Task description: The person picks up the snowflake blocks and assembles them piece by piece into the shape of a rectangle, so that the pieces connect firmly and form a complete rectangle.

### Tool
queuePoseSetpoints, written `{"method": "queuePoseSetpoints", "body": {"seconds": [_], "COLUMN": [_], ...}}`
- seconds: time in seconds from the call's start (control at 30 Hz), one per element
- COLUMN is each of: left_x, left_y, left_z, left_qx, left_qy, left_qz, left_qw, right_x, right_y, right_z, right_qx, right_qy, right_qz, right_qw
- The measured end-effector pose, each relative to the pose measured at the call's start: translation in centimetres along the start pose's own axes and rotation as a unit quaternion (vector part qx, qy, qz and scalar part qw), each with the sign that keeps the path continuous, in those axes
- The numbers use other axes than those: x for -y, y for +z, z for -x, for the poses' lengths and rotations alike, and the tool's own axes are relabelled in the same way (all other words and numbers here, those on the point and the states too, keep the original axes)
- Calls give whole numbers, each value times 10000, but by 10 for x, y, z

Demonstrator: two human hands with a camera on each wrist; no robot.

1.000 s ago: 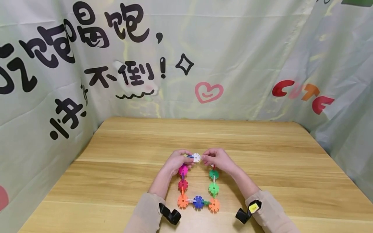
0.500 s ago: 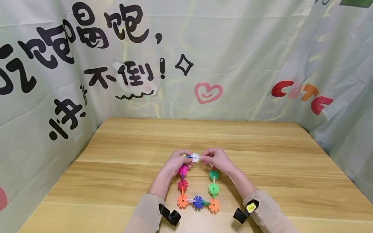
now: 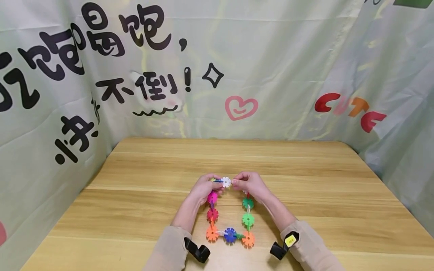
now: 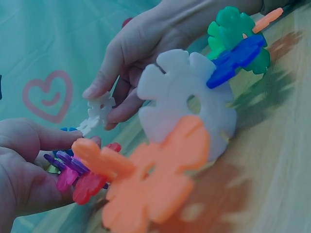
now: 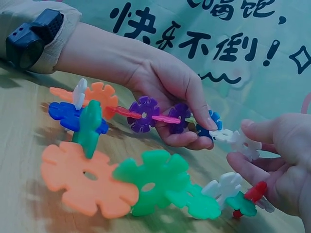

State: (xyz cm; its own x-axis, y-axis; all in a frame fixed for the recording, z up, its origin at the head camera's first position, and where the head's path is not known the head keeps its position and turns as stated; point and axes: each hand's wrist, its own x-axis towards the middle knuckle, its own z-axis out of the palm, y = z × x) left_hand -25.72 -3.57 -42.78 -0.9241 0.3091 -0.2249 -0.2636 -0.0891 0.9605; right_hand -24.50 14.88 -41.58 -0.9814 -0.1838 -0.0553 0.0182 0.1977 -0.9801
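A chain of colourful plastic snowflake discs, slotted together, forms a rough square on the table. At its far left corner my left hand (image 3: 204, 187) pinches a blue disc (image 5: 209, 124) between thumb and fingers. A white disc (image 3: 226, 182) sticks out from that blue one. Across the gap, my right hand (image 3: 251, 185) pinches another white disc (image 5: 246, 144) by its edge, touching or slotted into the first; I cannot tell which. The chain's right side, with a green disc (image 3: 248, 203), runs up under my right hand, where its end is partly hidden.
Orange discs (image 3: 212, 233) mark the near corners, with a blue disc (image 3: 230, 235) between them. The wooden table (image 3: 145, 158) stretches around the chain. A printed curtain (image 3: 278, 67) hangs behind it. Black cameras (image 3: 200, 253) sit on both wrists.
Both hands keep their grips and shift very slightly left along with the whole view. The right wrist edges inward a little. The chain's layout looks the same.
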Motion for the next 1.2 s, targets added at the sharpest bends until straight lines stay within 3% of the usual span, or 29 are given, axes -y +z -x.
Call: {"method": "queuePoseSetpoints", "body": {"seconds": [0.4, 0.57, 0.7, 0.87, 1.03, 1.2], "left_x": [-2, -4, -8, -14, -16, -15], "left_y": [0, -2, -2, -1, 4, 8], "left_z": [-1, 1, 2, 3, 3, 0], "left_qx": [-10, -154, -291, -162, -252, -384], "left_qy": [33, 151, 370, 659, 1035, 1126], "left_qz": [19, -749, -1595, -2178, -2864, -3370], "left_qw": [10000, 9970, 9861, 9736, 9522, 9340], "right_x": [-1, -1, 0, 1, 2, 2], "right_y": [-2, -7, -7, -7, -6, -5], "right_z": [-3, -3, -3, -4, -4, -5], "right_qx": [101, 206, 260, 210, 186, 190], "right_qy": [152, 245, 241, 167, 115, 87], "right_qz": [-560, -494, -412, -332, -393, -527], "right_qw": [9983, 9983, 9985, 9991, 9990, 9984]}}
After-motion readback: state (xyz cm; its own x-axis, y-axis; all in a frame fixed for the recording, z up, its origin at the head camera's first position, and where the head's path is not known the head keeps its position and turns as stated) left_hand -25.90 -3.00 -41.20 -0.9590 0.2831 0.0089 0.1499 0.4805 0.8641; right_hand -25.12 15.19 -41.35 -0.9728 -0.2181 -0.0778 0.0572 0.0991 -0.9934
